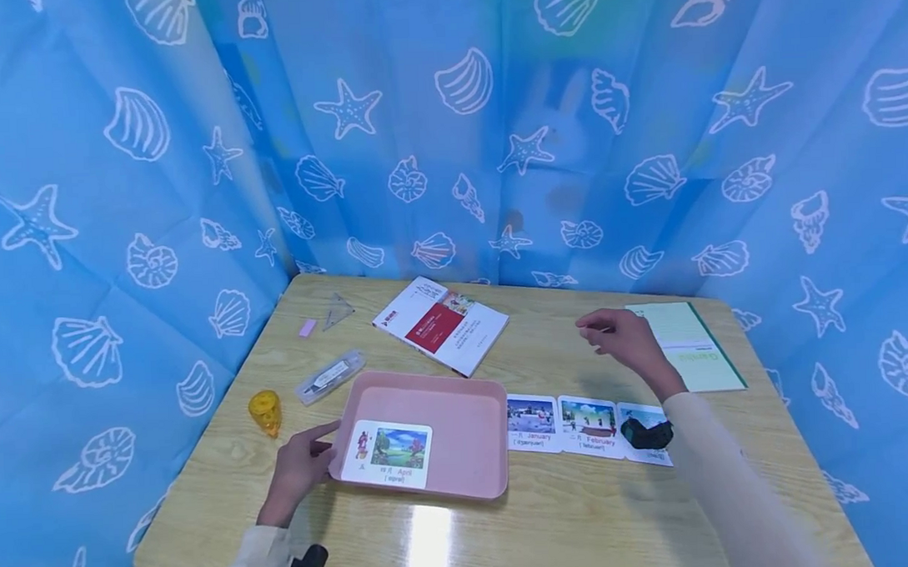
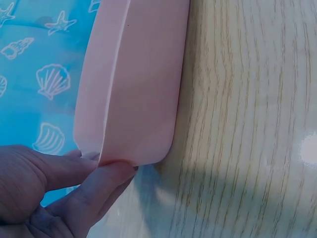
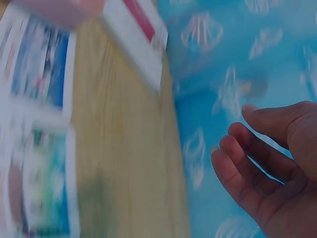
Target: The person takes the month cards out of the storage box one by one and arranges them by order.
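Pinching tray [image 2: 143,84]: left hand [image 2: 62,191]; only head view shows April card [image 1: 388,454].

Hands [image 1: 299,468]: two showed
Cards [image 1: 388,454]: four showed
Tray [image 1: 470,437]: one
Book [image 1: 442,324]: one
Notepad [image 1: 697,360]: one
Case [image 1: 331,377]: one
Eraser [image 1: 308,328]: one
Triangle [image 1: 338,312]: one
Yellow object [image 1: 265,409]: one

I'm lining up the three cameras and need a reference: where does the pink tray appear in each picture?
Head: the pink tray lies below centre, slightly left, with the left hand at its left end.
Left wrist: upper part, left of centre, cut off by the top edge; the hand pinches its corner.
Right wrist: top left corner, blurred and mostly cut off.
Shared landmark: the blue shell-patterned curtain.
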`<state>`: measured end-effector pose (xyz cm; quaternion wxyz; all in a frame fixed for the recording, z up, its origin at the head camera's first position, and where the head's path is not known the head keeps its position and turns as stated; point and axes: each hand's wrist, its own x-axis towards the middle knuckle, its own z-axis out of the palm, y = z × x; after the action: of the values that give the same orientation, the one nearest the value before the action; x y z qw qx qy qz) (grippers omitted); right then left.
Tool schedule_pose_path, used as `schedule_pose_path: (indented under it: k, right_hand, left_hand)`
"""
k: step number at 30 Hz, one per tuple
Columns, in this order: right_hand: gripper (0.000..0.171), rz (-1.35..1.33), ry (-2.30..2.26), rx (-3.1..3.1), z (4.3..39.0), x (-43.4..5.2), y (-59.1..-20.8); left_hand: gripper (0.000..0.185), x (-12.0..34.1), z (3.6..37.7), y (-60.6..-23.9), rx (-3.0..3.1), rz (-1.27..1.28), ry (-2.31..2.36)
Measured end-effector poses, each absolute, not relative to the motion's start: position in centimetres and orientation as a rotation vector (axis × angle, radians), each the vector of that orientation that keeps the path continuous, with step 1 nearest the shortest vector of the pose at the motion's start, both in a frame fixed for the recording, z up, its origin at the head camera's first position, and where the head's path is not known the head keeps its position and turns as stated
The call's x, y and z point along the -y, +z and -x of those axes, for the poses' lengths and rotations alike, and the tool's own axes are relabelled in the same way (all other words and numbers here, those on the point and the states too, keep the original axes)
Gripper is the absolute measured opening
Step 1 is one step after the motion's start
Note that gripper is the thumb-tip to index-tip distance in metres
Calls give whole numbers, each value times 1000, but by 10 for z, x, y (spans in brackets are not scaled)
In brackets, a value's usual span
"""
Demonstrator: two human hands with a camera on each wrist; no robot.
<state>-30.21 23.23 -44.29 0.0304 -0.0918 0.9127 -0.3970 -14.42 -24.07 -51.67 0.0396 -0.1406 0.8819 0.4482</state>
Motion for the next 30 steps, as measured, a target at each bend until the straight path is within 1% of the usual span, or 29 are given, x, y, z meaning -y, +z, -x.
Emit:
schedule_pose_path:
  k: [6,14,25,30]
  right_hand:
    - [26,321,-1227,-2763,307,-190,-435]
    - [26,411,-1244,-2693,310,-139,-438]
    - [25,501,-1243,-2531,292,-68,-475]
    - [25,574,-1215,-2452,284,-43,-494]
  left_hand:
    - [41,235,145,-521,-2692,413,1412]
    - [40,240,142,-513,-2703,428,1423]
    - [41,245,145,-517,-2724,438,1385]
    - [41,244,146,-518,-2714,455,1381]
